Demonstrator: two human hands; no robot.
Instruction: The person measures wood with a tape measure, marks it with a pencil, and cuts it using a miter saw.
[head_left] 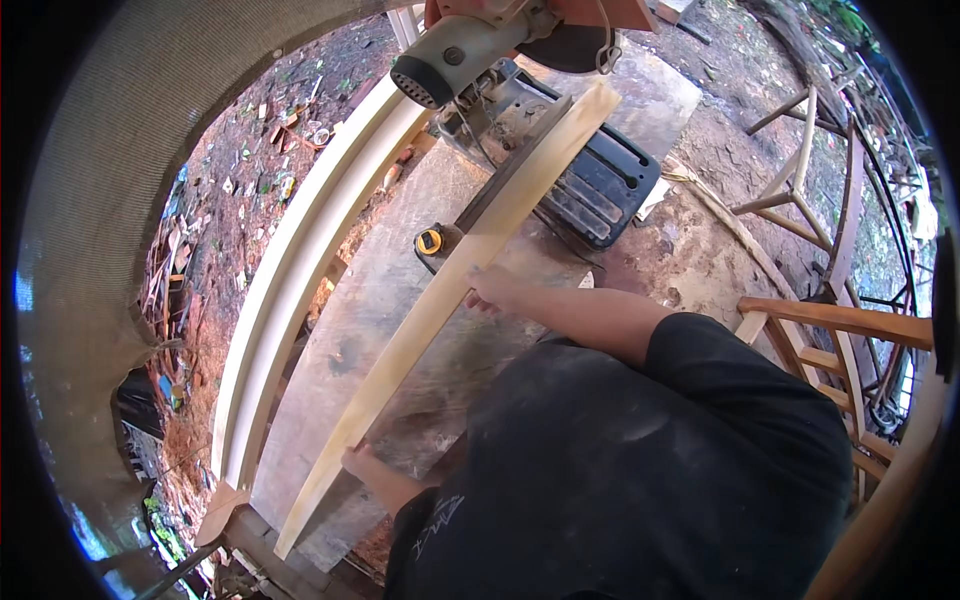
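Observation:
A long pale wooden board lies slantwise across the bench, its far end on the saw and its near end toward the lower left. My left hand is closed on the near part of the board at its right edge. Farther up the same edge, my right hand grips the board with curled fingers, partly hidden by the wood. Beyond it stands a chop saw with a grey motor housing, a dark round blade and a black slotted base. A yellow and black tape measure sits just left of the board.
Long pale timber pieces run along the left side of the worn benchtop. A brown mesh sheet hangs at the far left. Wooden frames stand at the right, and scraps litter the ground.

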